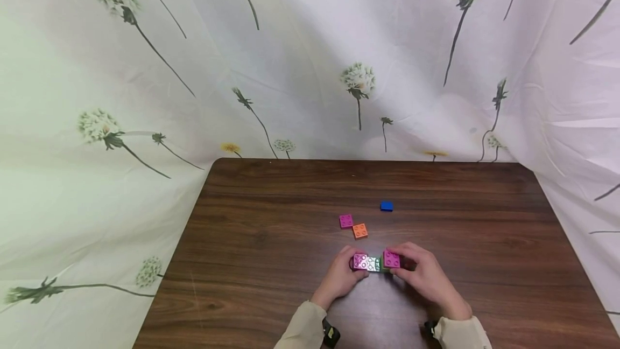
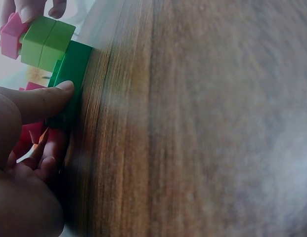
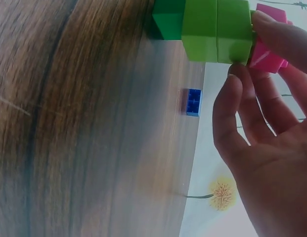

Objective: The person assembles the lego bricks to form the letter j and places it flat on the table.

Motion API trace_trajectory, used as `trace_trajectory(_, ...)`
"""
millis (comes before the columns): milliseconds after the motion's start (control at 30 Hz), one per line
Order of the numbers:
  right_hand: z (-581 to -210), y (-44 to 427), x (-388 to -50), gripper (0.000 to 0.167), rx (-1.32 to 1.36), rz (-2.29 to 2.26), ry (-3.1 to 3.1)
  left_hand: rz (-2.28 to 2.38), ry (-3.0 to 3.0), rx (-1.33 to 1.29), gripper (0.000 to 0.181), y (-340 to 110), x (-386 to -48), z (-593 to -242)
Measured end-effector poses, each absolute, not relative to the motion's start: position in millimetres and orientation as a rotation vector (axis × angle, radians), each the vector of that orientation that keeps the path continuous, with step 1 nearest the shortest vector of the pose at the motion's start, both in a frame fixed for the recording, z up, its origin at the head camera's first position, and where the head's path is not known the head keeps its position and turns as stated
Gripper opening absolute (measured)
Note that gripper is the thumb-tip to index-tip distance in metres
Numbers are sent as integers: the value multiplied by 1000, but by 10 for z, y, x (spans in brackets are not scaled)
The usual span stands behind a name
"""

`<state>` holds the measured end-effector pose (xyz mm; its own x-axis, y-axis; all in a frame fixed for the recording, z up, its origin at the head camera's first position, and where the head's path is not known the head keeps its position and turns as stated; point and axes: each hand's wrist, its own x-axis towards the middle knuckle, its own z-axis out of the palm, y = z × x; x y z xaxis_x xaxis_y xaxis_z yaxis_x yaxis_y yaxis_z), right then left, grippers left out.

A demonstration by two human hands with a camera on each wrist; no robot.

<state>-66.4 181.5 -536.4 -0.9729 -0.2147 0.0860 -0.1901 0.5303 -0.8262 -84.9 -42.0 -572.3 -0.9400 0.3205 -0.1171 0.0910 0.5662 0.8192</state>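
Observation:
A dark green brick point(image 2: 74, 64) lies along the table as a base, two light green bricks point(image 3: 217, 32) stacked at its right end. My right hand point(image 1: 428, 276) pinches a pink brick point(image 1: 392, 259) at the top of that stack; in the right wrist view the pink brick point(image 3: 269, 39) looks slightly tilted. At the left end of the base is another pink brick point(image 1: 360, 261). My left hand point(image 1: 341, 276) grips that end, with the thumb on the dark green side in the left wrist view.
Beyond the hands on the brown table point(image 1: 252, 284) lie a pink brick point(image 1: 346, 221), an orange brick point(image 1: 360, 231) close beside it, and a blue brick point(image 1: 386, 206) farther back. A white flowered cloth point(image 1: 300, 69) hangs behind the table's far edge.

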Motion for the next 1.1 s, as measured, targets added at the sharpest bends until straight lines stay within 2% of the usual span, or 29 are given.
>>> trace_trajectory(1100,-5191,1742,-691,44,-619,-877,3017,1316,2515,301,35,-409,-856,-5706)
